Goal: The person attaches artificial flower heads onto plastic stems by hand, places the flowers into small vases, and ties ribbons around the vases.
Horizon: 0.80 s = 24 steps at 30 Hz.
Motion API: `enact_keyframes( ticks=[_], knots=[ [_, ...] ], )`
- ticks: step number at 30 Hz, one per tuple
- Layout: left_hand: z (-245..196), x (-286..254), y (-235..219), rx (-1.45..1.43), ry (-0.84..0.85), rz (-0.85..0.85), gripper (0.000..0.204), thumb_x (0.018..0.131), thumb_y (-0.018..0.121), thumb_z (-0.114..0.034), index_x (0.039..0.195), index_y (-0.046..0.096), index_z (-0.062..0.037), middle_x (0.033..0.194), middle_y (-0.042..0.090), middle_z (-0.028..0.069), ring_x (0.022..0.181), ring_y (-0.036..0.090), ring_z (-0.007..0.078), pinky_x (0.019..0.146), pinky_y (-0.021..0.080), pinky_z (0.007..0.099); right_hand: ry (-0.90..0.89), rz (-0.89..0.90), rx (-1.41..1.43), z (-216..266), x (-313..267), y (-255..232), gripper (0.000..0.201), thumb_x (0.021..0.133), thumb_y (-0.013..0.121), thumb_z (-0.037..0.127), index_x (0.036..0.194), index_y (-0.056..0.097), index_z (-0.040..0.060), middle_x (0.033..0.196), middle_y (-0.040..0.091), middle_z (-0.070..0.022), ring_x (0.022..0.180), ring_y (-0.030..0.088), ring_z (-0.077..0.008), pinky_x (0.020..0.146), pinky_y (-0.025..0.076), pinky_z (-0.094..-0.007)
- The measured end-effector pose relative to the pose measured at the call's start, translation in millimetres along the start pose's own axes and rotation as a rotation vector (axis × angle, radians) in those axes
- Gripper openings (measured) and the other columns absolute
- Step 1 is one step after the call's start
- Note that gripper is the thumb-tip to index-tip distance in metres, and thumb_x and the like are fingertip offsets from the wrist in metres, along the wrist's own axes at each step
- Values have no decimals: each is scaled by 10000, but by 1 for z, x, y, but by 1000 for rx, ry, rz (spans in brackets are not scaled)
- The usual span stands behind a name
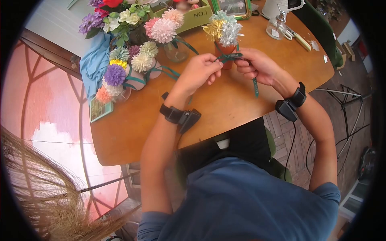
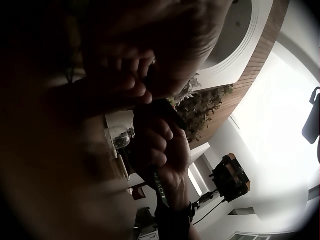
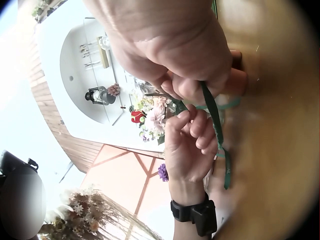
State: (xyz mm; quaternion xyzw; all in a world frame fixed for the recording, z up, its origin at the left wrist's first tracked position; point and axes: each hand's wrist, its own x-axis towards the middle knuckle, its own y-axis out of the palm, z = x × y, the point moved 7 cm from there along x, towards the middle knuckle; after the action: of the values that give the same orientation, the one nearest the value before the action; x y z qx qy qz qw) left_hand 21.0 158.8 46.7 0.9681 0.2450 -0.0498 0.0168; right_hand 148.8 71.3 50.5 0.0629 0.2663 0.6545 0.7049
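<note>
A green ribbon with pale lettering (image 1: 230, 56) stretches between the two hands, in front of a small orange-red pot (image 1: 225, 50) that holds yellow, silver and pale blue flowers (image 1: 223, 29). The left hand (image 1: 202, 72) pinches the ribbon on the left. On the other side the right hand (image 1: 257, 66) grips it with curled fingers, and a loose end (image 1: 255, 87) hangs below. The right wrist view shows the ribbon (image 3: 212, 112) trailing from the right hand (image 3: 170, 45), with the left hand (image 3: 191, 145) beside it. The left wrist view is dark.
Pompom flowers (image 1: 114, 75) with teal ribbons lie at the left of the wooden table (image 1: 140, 116), near a glass jar (image 1: 176, 52) and a blue cloth (image 1: 94, 60). A green box (image 1: 197, 16) stands behind; a glass bottle (image 1: 276, 30) and a cutter (image 1: 301, 41) are at the back right.
</note>
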Motion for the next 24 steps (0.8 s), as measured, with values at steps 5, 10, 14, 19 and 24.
enact_keyframes(
  ticks=[5,10,14,19,24],
  knots=[
    [-9,-12,-14,19,26,-38,136,953,579,-177,880,570,-63,716,602,6,537,523,44,464,405,181,-18,36,36,17,-2,-5,126,981,512,176,896,522,83,649,367,80,486,246,-15,395,179,-190],
    [-3,-17,-27,-17,13,-77,167,971,551,-202,866,562,-73,708,602,8,532,519,47,458,400,181,-70,4,120,24,-4,-11,125,979,514,173,921,531,64,652,293,80,505,229,-18,403,173,-187],
    [-1,-22,-34,-49,10,-178,193,978,544,-225,845,551,-85,689,583,8,512,492,50,444,386,193,-92,-36,86,24,-3,-18,107,979,515,173,926,540,83,634,269,88,505,219,-17,406,160,-194],
    [-2,-24,-44,-50,62,-287,205,984,542,-234,845,549,-85,679,564,5,497,469,54,433,372,203,-153,-59,-83,31,0,-27,114,984,535,216,973,556,104,610,248,104,494,209,-9,407,142,-199],
    [-4,-24,-46,-74,121,-329,210,995,531,-232,860,554,-73,680,560,2,510,473,53,441,377,204,-178,-150,-435,32,1,-34,146,980,569,263,997,606,123,611,304,111,512,246,4,427,189,-202]
  ],
)
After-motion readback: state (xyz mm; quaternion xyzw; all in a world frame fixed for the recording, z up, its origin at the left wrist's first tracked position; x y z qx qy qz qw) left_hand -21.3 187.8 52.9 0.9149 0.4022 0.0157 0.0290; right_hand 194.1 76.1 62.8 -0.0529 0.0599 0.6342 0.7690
